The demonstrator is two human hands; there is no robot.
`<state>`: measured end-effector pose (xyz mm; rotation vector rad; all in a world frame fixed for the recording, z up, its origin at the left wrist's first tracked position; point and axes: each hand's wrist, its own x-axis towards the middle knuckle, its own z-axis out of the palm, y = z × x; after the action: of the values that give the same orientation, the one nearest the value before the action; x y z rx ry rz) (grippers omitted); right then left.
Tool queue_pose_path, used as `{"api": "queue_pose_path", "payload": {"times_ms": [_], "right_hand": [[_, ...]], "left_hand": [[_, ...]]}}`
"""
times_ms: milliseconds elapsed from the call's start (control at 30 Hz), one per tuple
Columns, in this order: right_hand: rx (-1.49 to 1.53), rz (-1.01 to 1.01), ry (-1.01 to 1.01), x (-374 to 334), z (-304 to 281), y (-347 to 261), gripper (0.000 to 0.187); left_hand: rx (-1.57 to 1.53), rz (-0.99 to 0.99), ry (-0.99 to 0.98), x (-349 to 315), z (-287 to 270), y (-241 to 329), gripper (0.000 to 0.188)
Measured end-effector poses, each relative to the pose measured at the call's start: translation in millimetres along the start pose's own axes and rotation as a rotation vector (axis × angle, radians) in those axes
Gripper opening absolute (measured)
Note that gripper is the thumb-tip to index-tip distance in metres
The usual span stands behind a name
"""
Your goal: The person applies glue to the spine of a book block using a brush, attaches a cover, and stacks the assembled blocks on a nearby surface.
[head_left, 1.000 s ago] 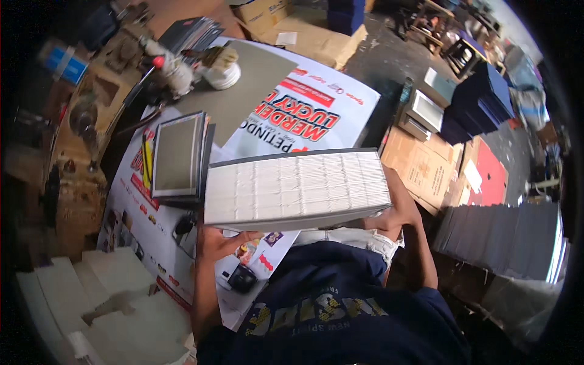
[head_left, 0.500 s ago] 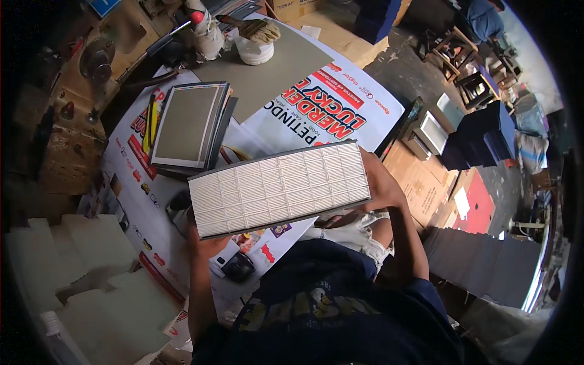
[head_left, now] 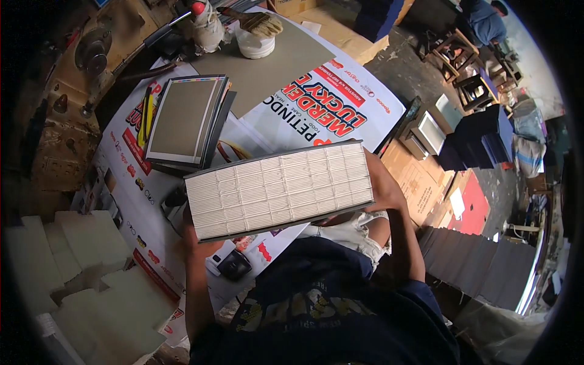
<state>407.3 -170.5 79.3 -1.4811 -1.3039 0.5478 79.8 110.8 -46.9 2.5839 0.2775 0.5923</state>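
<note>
1. The book [head_left: 280, 188] is in the air over the near edge of the poster [head_left: 380, 118], in front of the shirt [head_left: 304, 316], tilted slightly, its spine facing up.
2. The left hand [head_left: 198, 243] holds the book's left end at the lower corner; most of its fingers are hidden. The right hand [head_left: 383, 185] holds the right end, its fingertips also out of sight.
3. The sewing looks done: stitched rows cross the many folded sections, and dark sheets bound the block along both long edges.
4. The spine is bare, with no covering over the stitches, so the book seems unfinished. How much is left cannot be told from here.
5. The brush [head_left: 264, 25] lies across the white tub [head_left: 255, 45], out of both hands' grasp; the grey board [head_left: 243, 85] lies flat on the poster.
6. Writing: the poster carries large red letters with dark outlines, smaller black lines, red banners and small coloured logos. Pale lettering runs upside down across the shirt. The flat carton [head_left: 417, 188] bears small print, too faint to read. No lettering shows on the book's spine.
</note>
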Motion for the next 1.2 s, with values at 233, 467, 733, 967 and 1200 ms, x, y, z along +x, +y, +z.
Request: {"api": "queue_pose_path", "payload": {"times_ms": [233,467,733,967,1200], "right_hand": [[-0.095,0.013,0.030,-1.9,0.3,0.0,0.088],[-0.061,0.004,0.032,1.4,1.3,-5.0,0.082],[-0.036,-0.010,0.024,0.1,0.3,2.6,0.088],[-0.018,-0.012,-0.003,2.4,-1.4,-1.7,0.088],[0.036,-0.042,0.039,-4.8,-6.5,7.1,0.092]], "left_hand": [[0.051,0.021,-0.012,-12.9,6.5,-14.8,0.060],[0.105,-0.074,-0.059,-32.7,13.8,-26.4,0.069],[0.167,0.091,0.020,-22.4,10.1,-18.6,0.056],[0.010,-0.037,0.039,-28.8,12.8,-22.7,0.058],[0.066,-0.131,-0.060,-34.6,3.5,-7.9,0.058]]}}
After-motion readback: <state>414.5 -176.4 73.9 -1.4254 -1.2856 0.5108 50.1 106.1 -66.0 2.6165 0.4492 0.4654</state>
